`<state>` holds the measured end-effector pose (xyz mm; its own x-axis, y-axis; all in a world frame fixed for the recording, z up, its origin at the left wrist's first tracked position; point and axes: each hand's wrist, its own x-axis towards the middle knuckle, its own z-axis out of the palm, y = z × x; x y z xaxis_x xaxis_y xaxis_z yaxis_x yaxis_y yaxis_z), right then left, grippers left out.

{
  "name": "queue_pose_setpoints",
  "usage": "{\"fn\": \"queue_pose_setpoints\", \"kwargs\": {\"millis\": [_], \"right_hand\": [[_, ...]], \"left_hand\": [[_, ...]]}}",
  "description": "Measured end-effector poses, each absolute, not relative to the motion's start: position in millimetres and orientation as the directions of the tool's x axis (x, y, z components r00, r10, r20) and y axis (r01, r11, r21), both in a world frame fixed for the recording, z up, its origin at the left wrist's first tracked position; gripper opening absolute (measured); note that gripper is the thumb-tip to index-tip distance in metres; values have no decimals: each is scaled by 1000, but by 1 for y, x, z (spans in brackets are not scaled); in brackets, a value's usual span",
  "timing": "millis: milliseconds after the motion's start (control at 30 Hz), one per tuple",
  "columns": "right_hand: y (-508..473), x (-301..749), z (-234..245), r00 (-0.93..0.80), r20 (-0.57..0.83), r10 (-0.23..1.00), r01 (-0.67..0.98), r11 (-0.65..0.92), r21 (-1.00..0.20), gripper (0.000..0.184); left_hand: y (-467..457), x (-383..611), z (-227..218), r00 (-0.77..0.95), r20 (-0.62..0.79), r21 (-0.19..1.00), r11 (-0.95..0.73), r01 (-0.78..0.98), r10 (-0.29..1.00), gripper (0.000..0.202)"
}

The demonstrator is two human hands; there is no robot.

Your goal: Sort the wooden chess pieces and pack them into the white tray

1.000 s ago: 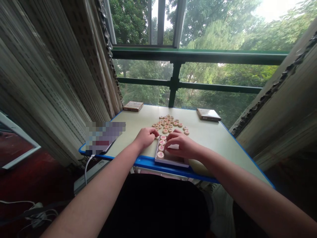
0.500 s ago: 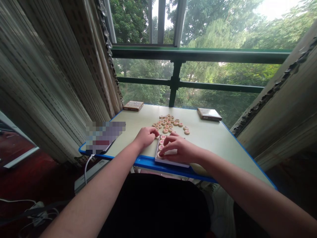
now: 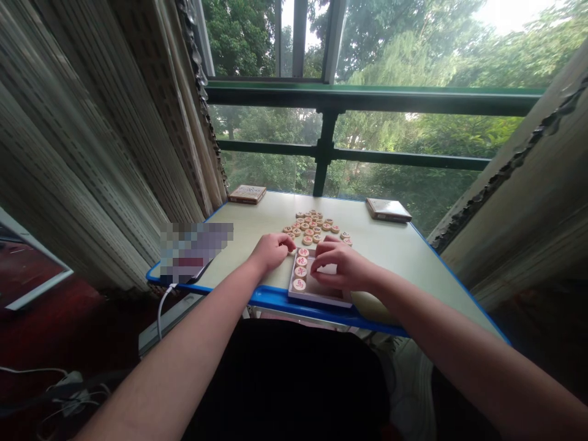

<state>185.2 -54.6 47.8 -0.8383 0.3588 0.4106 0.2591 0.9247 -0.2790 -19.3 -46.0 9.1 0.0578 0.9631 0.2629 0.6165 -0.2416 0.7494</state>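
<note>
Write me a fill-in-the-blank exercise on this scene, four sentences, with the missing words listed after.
The tray holds a column of ____ pieces along its left side.
Those pieces are marked in the colour ____.
The ____ hand is over the tray.
The table is edged in ____.

Missing words: four; red; right; blue.

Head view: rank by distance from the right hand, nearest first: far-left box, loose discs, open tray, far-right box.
1. Open tray: directly at the right hand, partly hidden by it.
2. Loose discs: just beyond the tray.
3. Far-right box: at the back, right side.
4. Far-left box: at the back, opposite side.
</note>
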Motion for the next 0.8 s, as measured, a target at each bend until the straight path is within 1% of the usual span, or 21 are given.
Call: {"fn": "queue_pose_setpoints", "kwargs": {"millis": [267, 367, 400, 467, 533, 567, 600, 633, 700, 800], "right_hand": [[-55, 184, 45, -861, 387, 331, 211, 923, -321, 16], [-54, 184, 47, -846, 398, 356, 204, 905, -374, 15], [-53, 185, 47, -829, 406, 385, 211, 887, -410, 15], [-49, 186, 48, -756, 426, 497, 247, 819, -517, 18], [-42, 188, 47, -623, 439, 648, 298, 715, -633, 27], [-38, 190, 46, -545, 444, 712, 324, 667, -671, 30], [-33, 192, 45, -469, 455, 757, 359, 634, -685, 32], [-27, 194, 43, -403, 479, 780, 402, 621, -673, 31], [-16, 198, 37, -321, 540, 778, 508, 623, -595, 26], [0, 204, 27, -317, 585, 746, 615, 632, -473, 19]], "left_hand": [[-46, -19, 9, 63, 264, 754, -246, 609, 963, 29], [-45, -20, 9, 56, 260, 758, -239, 606, 964, 30], [-46, -20, 9, 53, 256, 759, -235, 607, 965, 30], [-46, -20, 9, 47, 253, 756, -228, 613, 966, 30], [-47, -19, 9, 29, 264, 748, -223, 625, 964, 29], [-46, -18, 10, 11, 275, 745, -221, 629, 961, 29], [-46, -17, 11, -6, 289, 742, -221, 633, 957, 28], [-44, -16, 13, -14, 303, 737, -225, 637, 953, 28], [-38, -12, 20, 8, 333, 708, -256, 658, 943, 28], [-20, -5, 33, 154, 380, 581, -365, 727, 912, 29]]}}
